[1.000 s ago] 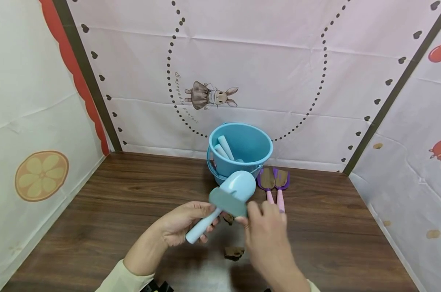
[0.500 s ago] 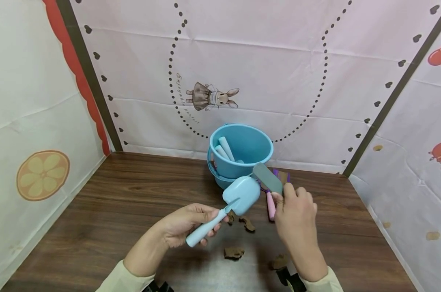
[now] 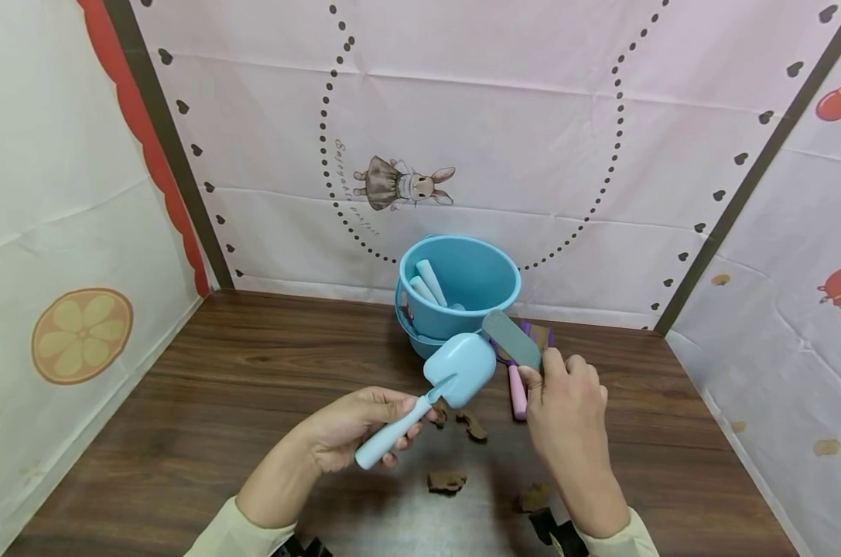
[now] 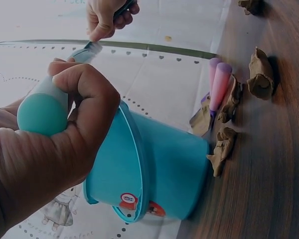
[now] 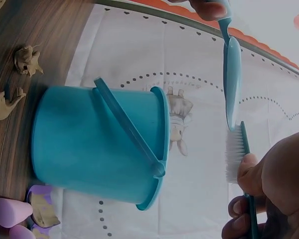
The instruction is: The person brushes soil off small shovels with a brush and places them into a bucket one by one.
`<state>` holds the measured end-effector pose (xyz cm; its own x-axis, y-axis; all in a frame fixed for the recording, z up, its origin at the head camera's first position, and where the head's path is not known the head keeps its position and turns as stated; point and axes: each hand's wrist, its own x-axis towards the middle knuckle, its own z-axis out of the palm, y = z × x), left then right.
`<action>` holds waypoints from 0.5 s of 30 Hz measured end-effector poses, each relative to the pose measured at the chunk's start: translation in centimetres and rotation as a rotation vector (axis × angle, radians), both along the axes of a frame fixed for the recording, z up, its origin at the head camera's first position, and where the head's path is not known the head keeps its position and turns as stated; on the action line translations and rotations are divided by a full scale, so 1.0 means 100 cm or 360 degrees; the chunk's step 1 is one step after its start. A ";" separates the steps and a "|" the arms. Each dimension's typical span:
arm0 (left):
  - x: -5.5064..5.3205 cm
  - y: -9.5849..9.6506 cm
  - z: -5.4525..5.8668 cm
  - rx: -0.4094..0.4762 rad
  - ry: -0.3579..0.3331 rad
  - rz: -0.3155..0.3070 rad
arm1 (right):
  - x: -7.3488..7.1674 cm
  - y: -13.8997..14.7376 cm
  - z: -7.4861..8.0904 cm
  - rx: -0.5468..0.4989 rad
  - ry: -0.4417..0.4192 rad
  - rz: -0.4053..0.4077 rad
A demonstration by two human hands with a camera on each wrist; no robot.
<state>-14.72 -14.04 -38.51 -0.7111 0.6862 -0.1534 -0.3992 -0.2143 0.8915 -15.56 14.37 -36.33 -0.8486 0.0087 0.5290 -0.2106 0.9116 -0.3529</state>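
My left hand (image 3: 353,429) grips a light blue toy shovel (image 3: 459,370) by its handle, near the blade, which points up and away to the right. In my right hand (image 3: 566,418) is a brush (image 3: 511,339) with a grey-green back. The right wrist view shows the brush's white bristles (image 5: 233,154) right at the edge of the shovel blade (image 5: 232,84). From the left wrist view, the shovel handle's round end (image 4: 42,114) faces the camera, with my fingers curled round the handle. Most of the brush handle is hidden in my right hand.
Behind the hands, a blue bucket (image 3: 434,316) stands against the printed cloth wall, with light blue handles (image 3: 429,280) inside. To its right lie small purple shovels with pink handles (image 3: 517,393) and brown-coated blades. Lumps of brown clay (image 3: 446,483) lie on the wooden table (image 3: 267,371).
My right hand has moved the brush off to the right, from across the shovel to beside its blade edge. Over the last half second both hands have barely moved.
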 end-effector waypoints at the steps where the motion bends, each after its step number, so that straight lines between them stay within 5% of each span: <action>1: 0.000 0.000 0.000 0.0001 -0.0002 -0.0001 | 0.000 0.000 0.000 -0.0003 -0.0005 0.0002; 15: 0.001 0.001 0.000 -0.0006 -0.0006 0.0000 | 0.001 0.001 0.002 0.0007 0.0009 -0.0006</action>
<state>-14.65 -13.99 -38.51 -0.7103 0.6858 -0.1587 -0.4025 -0.2107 0.8909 -15.48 14.47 -36.15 -0.8457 0.0092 0.5336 -0.2094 0.9140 -0.3475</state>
